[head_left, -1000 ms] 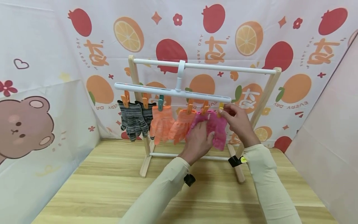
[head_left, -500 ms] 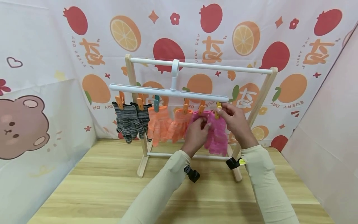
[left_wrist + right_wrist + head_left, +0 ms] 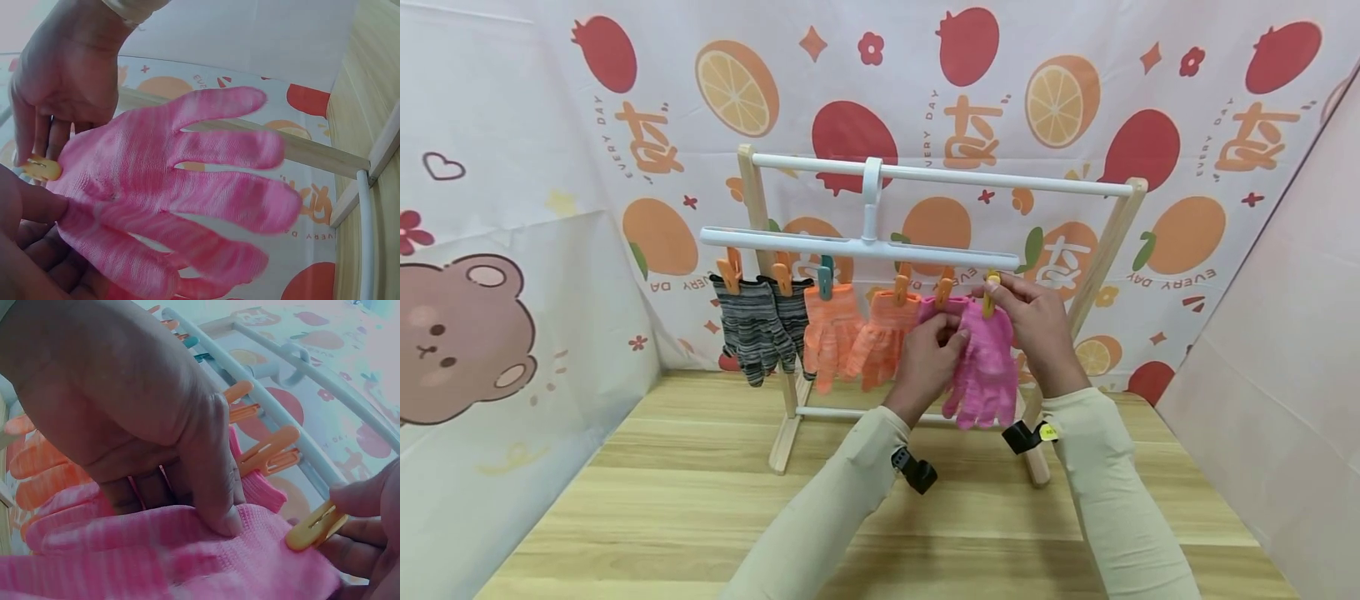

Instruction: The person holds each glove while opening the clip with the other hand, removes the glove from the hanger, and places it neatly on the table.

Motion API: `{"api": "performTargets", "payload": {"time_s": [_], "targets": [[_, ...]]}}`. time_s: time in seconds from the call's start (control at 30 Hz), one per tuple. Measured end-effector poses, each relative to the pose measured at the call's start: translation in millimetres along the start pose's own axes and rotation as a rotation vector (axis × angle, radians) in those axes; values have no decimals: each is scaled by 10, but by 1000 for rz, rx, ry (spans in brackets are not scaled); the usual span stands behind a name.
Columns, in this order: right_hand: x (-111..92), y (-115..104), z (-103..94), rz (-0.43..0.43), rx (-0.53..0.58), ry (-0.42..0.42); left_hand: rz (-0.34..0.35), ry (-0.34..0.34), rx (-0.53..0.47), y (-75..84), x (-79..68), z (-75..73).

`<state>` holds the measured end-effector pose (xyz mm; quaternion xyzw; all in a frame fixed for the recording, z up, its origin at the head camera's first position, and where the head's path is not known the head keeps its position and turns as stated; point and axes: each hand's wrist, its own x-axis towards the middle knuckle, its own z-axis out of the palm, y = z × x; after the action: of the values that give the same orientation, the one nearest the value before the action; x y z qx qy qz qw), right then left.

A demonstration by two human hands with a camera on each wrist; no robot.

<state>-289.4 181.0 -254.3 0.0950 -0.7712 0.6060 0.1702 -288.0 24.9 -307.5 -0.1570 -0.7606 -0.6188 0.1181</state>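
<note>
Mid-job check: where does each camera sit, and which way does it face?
Head: worn on the head, facing forward and down at the white hanger; left hand, right hand and both sleeves show.
Left wrist: worn on that wrist, facing the front pink glove; both hands show, toward the left.
Right wrist: worn on that wrist, facing the same glove and the hanger; left hand large, right hand at the right edge.
Shared: both wrist views show the yellow clip at that glove, in the right hand.

Hands (image 3: 927, 360) on pink glove (image 3: 990, 362), yellow clip (image 3: 989, 304) (pinched)
</note>
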Motion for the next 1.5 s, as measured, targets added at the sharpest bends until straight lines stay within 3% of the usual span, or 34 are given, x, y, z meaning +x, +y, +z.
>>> {"api": "performTargets", "payload": {"time_s": [0.3, 0.57, 1.17, 1.5], "targets": [[-15, -36, 36, 16, -51, 43, 45, -5, 31, -20, -127, -52], [-29, -44, 34, -5, -25, 46, 85, 11, 80, -25, -223, -128], [-69, -61, 14, -30, -97, 13, 118, 36, 118, -79, -457, -605], [-75, -58, 21, -30, -40, -19, 124, 87, 101, -119, -520, -744]]}}
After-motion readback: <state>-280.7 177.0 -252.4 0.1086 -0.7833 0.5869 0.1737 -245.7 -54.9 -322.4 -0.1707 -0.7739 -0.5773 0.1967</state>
